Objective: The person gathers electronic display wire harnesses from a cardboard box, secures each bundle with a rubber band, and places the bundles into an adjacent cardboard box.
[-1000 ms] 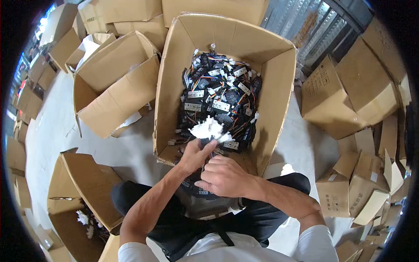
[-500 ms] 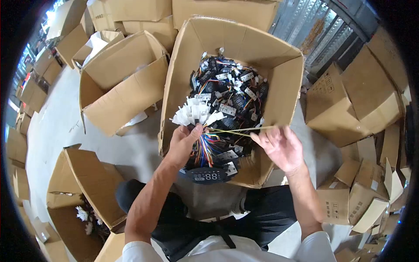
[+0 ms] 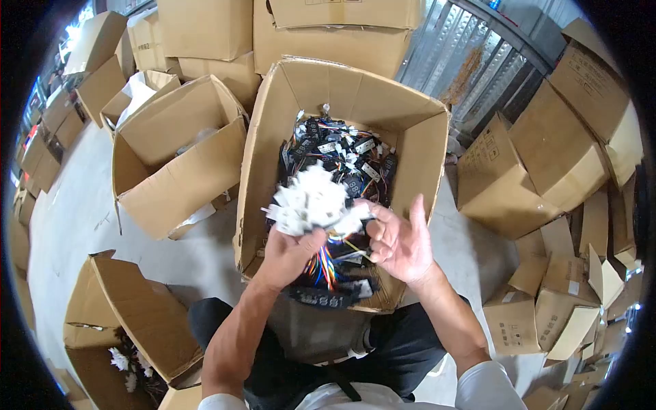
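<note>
My left hand (image 3: 292, 258) is closed around a bundle of wired parts, below a thick cluster of white plug connectors (image 3: 311, 201). Coloured wires (image 3: 323, 268) hang from the bundle towards a black display module (image 3: 321, 296), blurred by motion. A thin yellow rubber band (image 3: 357, 249) runs from the wires to the fingers of my right hand (image 3: 400, 242). Those fingers curl beside the connectors, with the thumb raised apart. Under both hands stands a large open carton (image 3: 417, 164), holding a heap of similar display modules (image 3: 352, 147) with wires and white plugs.
An open carton (image 3: 181, 167) stands at the left. Another carton (image 3: 123, 273) at the lower left holds white-plugged wires (image 3: 126, 362). Stacked boxes (image 3: 205, 31) rise behind, and more cartons (image 3: 519, 157) crowd the right by a corrugated metal wall (image 3: 444, 51).
My right hand has come in from the right to the bundle, and the stretched rubber band has shortened. The bundle has tilted, its connectors now facing up. The camera view has shifted.
</note>
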`<state>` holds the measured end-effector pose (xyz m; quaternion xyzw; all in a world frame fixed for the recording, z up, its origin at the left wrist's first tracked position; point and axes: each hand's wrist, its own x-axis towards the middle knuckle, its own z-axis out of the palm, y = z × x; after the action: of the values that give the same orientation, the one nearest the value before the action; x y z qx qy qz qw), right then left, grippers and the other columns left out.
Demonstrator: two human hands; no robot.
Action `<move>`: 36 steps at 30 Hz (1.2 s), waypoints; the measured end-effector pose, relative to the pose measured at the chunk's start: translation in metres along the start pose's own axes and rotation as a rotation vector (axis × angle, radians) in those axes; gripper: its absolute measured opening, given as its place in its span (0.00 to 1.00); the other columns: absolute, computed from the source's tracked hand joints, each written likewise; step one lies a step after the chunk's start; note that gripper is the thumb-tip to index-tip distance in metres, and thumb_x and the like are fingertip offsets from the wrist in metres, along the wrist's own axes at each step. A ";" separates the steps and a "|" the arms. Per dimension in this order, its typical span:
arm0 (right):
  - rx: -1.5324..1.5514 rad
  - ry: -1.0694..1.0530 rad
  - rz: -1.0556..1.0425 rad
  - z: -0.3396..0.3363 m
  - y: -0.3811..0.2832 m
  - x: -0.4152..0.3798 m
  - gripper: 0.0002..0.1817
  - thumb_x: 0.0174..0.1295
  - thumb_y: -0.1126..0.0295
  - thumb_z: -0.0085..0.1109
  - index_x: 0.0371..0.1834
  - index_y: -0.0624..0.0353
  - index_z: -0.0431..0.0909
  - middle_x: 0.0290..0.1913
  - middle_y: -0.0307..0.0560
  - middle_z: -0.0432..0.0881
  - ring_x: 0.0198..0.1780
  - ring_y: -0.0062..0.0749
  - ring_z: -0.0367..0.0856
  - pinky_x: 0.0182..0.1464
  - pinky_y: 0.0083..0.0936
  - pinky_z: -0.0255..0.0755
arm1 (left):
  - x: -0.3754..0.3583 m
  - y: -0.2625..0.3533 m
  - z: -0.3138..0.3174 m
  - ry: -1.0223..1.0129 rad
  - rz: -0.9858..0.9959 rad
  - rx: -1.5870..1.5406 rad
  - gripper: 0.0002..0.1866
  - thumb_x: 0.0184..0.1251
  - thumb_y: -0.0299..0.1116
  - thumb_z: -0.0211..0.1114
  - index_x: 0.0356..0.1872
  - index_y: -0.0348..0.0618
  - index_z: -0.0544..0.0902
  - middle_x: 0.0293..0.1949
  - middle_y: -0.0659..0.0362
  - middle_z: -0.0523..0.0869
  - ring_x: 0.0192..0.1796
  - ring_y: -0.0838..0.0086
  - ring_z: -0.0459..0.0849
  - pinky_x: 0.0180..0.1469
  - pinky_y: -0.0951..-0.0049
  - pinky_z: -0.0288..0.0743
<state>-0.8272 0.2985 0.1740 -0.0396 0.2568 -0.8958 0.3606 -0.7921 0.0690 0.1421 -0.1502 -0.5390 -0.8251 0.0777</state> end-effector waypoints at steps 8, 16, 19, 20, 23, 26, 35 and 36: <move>-0.313 -0.115 0.004 -0.002 -0.018 -0.014 0.62 0.56 0.19 0.31 0.78 0.65 0.52 0.23 0.42 0.79 0.22 0.32 0.82 0.35 0.33 0.85 | -0.009 0.016 -0.001 -0.299 0.197 1.057 0.18 0.59 0.32 0.70 0.50 0.39 0.80 0.40 0.55 0.84 0.46 0.62 0.82 0.53 0.63 0.71; -1.114 -0.404 0.336 0.029 0.005 -0.023 0.49 0.62 0.59 0.70 0.80 0.60 0.50 0.37 0.53 0.86 0.39 0.38 0.87 0.44 0.32 0.83 | -0.024 -0.011 -0.012 -0.494 0.189 1.361 0.17 0.54 0.33 0.69 0.45 0.40 0.80 0.38 0.53 0.85 0.44 0.58 0.84 0.48 0.59 0.72; -1.543 -0.516 0.379 0.044 0.017 -0.023 0.50 0.59 0.58 0.74 0.80 0.60 0.53 0.39 0.50 0.86 0.38 0.36 0.86 0.43 0.32 0.81 | -0.014 -0.006 -0.031 -0.513 0.069 1.099 0.15 0.57 0.38 0.70 0.39 0.37 0.81 0.35 0.46 0.86 0.42 0.50 0.85 0.45 0.54 0.75; -1.676 -0.417 0.416 0.053 0.019 -0.022 0.49 0.60 0.57 0.74 0.79 0.60 0.55 0.42 0.52 0.85 0.43 0.37 0.86 0.48 0.33 0.80 | -0.009 -0.005 -0.036 -0.373 0.031 1.041 0.16 0.61 0.40 0.68 0.39 0.36 0.81 0.34 0.42 0.85 0.41 0.46 0.84 0.43 0.50 0.77; -1.591 -0.360 0.117 0.043 0.036 -0.017 0.44 0.61 0.55 0.72 0.76 0.62 0.61 0.50 0.54 0.84 0.50 0.41 0.85 0.56 0.36 0.78 | -0.010 -0.008 -0.032 -0.084 0.062 1.116 0.23 0.63 0.38 0.65 0.52 0.30 0.79 0.40 0.41 0.85 0.42 0.45 0.84 0.44 0.51 0.76; -1.542 -0.439 -0.292 0.047 0.048 -0.021 0.38 0.63 0.56 0.71 0.72 0.62 0.67 0.58 0.57 0.80 0.60 0.46 0.79 0.64 0.40 0.72 | -0.026 -0.025 -0.022 -0.198 0.210 1.321 0.40 0.59 0.38 0.62 0.68 0.19 0.63 0.44 0.41 0.82 0.40 0.51 0.82 0.43 0.57 0.71; -1.939 0.091 -0.529 -0.007 0.079 -0.005 0.31 0.57 0.56 0.72 0.58 0.67 0.76 0.58 0.62 0.78 0.60 0.57 0.76 0.62 0.46 0.70 | -0.015 -0.007 0.001 -0.085 -0.002 0.812 0.16 0.71 0.31 0.63 0.55 0.35 0.80 0.50 0.45 0.85 0.54 0.53 0.84 0.60 0.63 0.73; -1.880 0.068 -0.495 -0.004 0.081 -0.007 0.36 0.52 0.58 0.74 0.62 0.65 0.72 0.62 0.63 0.73 0.65 0.61 0.69 0.67 0.49 0.63 | -0.017 -0.003 0.011 -0.189 -0.005 0.768 0.16 0.71 0.29 0.62 0.56 0.35 0.78 0.53 0.44 0.83 0.57 0.52 0.81 0.62 0.62 0.71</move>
<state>-0.7721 0.2559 0.1315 -0.3386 0.8621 -0.3763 -0.0245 -0.7755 0.0799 0.1380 -0.1841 -0.8137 -0.5461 0.0764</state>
